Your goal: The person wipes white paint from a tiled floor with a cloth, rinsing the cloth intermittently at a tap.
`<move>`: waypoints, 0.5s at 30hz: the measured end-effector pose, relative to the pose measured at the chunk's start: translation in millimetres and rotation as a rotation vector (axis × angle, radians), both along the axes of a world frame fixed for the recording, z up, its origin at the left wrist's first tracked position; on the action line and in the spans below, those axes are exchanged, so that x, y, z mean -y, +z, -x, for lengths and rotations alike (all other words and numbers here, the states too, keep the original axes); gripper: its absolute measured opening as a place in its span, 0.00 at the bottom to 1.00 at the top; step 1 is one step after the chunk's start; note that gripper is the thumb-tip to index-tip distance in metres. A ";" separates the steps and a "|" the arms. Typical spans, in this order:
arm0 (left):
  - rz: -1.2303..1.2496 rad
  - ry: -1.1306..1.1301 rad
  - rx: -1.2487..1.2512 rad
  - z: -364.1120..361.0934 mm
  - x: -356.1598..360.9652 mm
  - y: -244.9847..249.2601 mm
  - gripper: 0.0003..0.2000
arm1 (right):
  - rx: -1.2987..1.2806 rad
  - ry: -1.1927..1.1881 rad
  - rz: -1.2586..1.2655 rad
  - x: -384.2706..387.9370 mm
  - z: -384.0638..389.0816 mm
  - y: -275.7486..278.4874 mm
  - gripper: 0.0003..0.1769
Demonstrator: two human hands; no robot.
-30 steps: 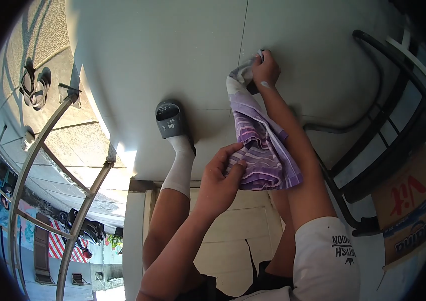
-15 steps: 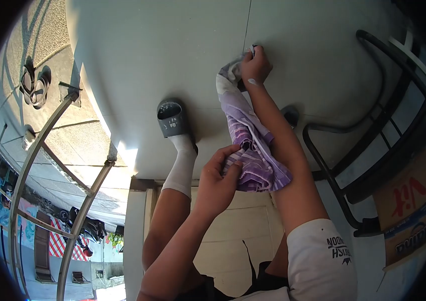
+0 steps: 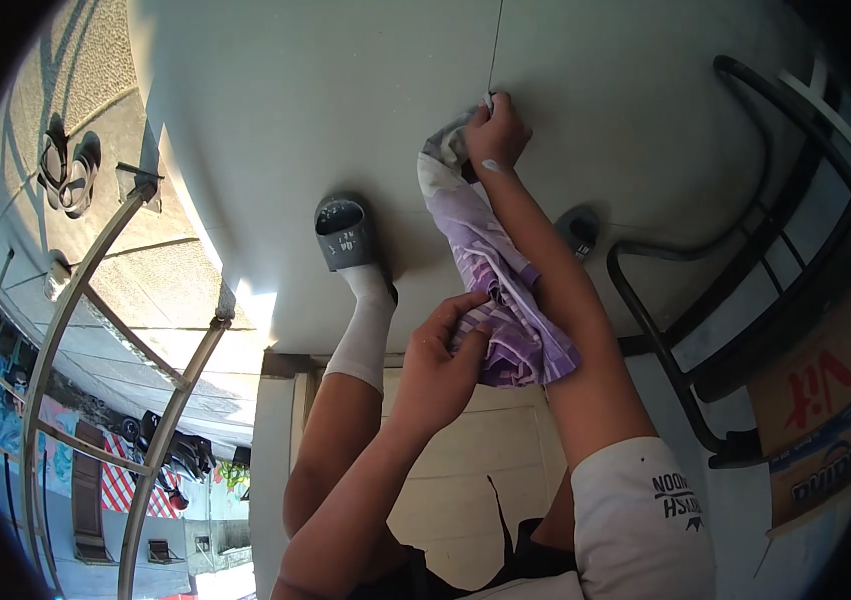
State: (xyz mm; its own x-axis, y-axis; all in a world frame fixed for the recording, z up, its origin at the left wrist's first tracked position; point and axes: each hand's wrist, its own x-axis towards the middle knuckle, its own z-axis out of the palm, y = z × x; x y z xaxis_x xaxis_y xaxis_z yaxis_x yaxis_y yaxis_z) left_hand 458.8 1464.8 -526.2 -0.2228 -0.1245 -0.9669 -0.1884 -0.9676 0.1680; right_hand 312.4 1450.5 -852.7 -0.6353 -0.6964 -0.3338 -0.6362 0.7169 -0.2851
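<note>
A purple, white and grey patterned garment hangs stretched between my two hands, bunched at its near end. My left hand grips that bunched purple end, thumb and fingers closed on the fabric. Farther out, my right hand is closed in a fist around the grey-white far end. The cloth runs along the inner side of my right forearm and overlaps it near the elbow. My left foot, in a white sock, wears a dark slide slipper. A second dark slipper shows partly behind my right forearm.
Smooth grey floor lies beneath my feet. At left stands a metal railing, with a pair of flip-flops on the paving beyond. On the right are a black metal-framed chair and a printed cardboard box.
My right hand has shifted slightly left, carrying the far end of the garment with it. My left hand has moved a little right, and more of the slipper behind my forearm shows.
</note>
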 end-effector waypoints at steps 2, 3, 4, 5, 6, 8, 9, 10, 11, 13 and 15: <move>-0.017 0.044 0.001 -0.8 0.0 -0.1 0.18 | -0.013 0.084 -0.014 -5.1 0.5 5.5 0.09; -0.028 0.092 0.001 -1.3 1.8 -1.6 0.18 | 0.017 0.121 -0.019 -4.1 11.7 9.0 0.09; -0.025 0.093 0.001 -2.0 4.7 -1.1 0.18 | 0.050 0.161 -0.027 -2.6 21.7 12.1 0.08; -0.003 0.048 -0.007 -3.1 8.5 0.6 0.18 | 0.054 0.164 -0.025 0.6 31.9 11.6 0.08; 0.017 0.003 -0.012 -4.8 11.2 1.7 0.17 | 0.066 -0.026 0.002 4.6 42.0 7.8 0.08; 0.019 0.040 -0.017 -2.6 11.8 0.5 0.17 | 0.073 -0.211 0.010 0.5 38.0 -0.9 0.08; 0.025 0.074 -0.031 0.3 10.5 1.9 0.17 | 0.029 -0.169 0.035 0.3 21.7 0.4 0.08; 0.024 0.076 -0.038 1.9 11.3 2.9 0.17 | -0.015 -0.129 0.071 8.1 7.2 6.4 0.08; -0.008 0.015 -0.042 0.7 13.3 4.3 0.17 | 0.011 -0.014 0.083 -3.7 -4.9 -4.4 0.08; -0.032 -0.051 -0.043 -1.8 16.0 7.0 0.18 | 0.072 0.086 0.012 -8.7 -12.3 10.9 0.08; -0.031 0.013 -0.033 -3.2 15.8 5.4 0.18 | 0.149 0.183 -0.042 -5.3 -7.3 14.5 0.08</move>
